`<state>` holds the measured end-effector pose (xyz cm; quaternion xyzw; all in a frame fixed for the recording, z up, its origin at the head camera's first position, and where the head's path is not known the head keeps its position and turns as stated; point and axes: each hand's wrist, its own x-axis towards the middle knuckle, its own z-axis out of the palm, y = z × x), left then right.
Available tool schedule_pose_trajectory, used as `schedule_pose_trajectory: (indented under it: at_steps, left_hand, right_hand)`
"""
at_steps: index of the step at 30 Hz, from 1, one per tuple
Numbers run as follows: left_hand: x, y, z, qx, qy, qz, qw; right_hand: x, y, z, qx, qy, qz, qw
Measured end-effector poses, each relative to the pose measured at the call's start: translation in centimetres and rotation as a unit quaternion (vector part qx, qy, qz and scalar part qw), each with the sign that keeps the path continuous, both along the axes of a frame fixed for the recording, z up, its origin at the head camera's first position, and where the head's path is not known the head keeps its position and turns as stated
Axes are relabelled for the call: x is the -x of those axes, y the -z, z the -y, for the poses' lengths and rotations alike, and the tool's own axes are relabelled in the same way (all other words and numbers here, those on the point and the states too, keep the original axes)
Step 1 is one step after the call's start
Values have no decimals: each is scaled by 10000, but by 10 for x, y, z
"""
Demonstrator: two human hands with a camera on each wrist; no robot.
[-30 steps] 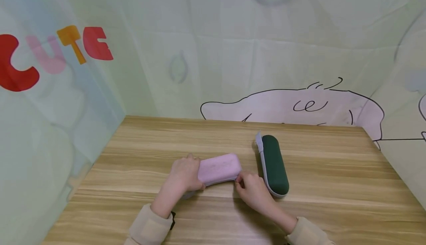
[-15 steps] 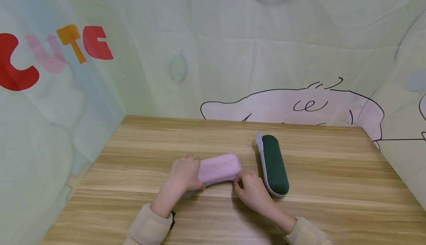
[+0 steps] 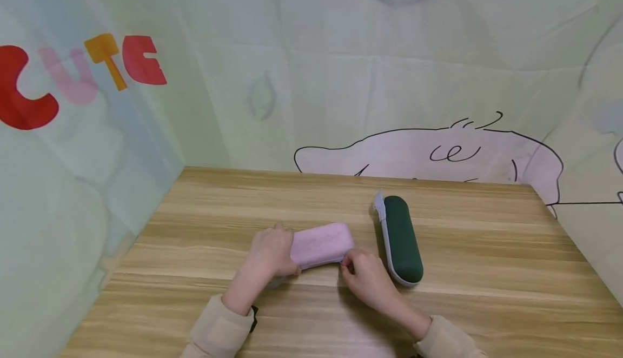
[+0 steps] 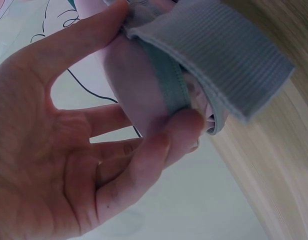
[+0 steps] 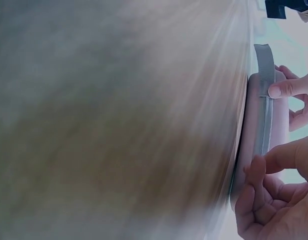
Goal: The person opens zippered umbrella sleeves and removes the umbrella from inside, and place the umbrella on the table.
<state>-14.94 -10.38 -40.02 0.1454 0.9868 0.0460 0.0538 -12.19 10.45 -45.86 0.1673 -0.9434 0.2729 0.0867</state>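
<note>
So the pink case (image 3: pixel 321 243) sits on the table (image 3: pixel 219 201), a bit nearer the left edge than the right, and its long axis runs mostly side to side, with the right end angled slightly toward the far edge. Both hands are on it, one per end. The left hand (image 3: pixel 273 252) has its thumb and fingers wrapped around the left end, gripping it, right by the grey ribbed strap (image 4: pixel 239 60). The right hand (image 3: pixel 368 277) is at the other end, on the corner facing the person, thumb and index pinched together on the zip (image 5: pixel 265 127); if there's a pull in there, the fingers hide it. The zip line follows the long side facing the person, so from the right fingers the bulk of the case lies leftward, toward the left hand. As for containers: up by the strap the zip edges look parted and a bit of pale lining (image 4: pixel 198 94) peeks out, but I can't make out any contents. The green case (image 3: pixel 403 242) lies just past the right hand, nearer to it than to the left, long axis running roughly from the far edge toward the person. No clue what's inside that one.
</note>
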Motion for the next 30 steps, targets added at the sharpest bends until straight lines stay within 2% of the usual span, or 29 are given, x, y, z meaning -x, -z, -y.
schedule_pose_trajectory:
  at_steps: [15, 24, 30]
  left_hand:
    - [0, -1, -1, -145, 14, 98, 9998]
    - [-1, -2, -1, -167, 0, 142, 9998]
    - [-1, -2, -1, -163, -10, 132, 9998]
  right_hand:
    - [0, -1, 9, 27, -157, 178, 9997]
    - [-1, -2, 12, -34, -97, 444, 9990]
    - [-1, -2, 15, -192, -10, 408, 9990]
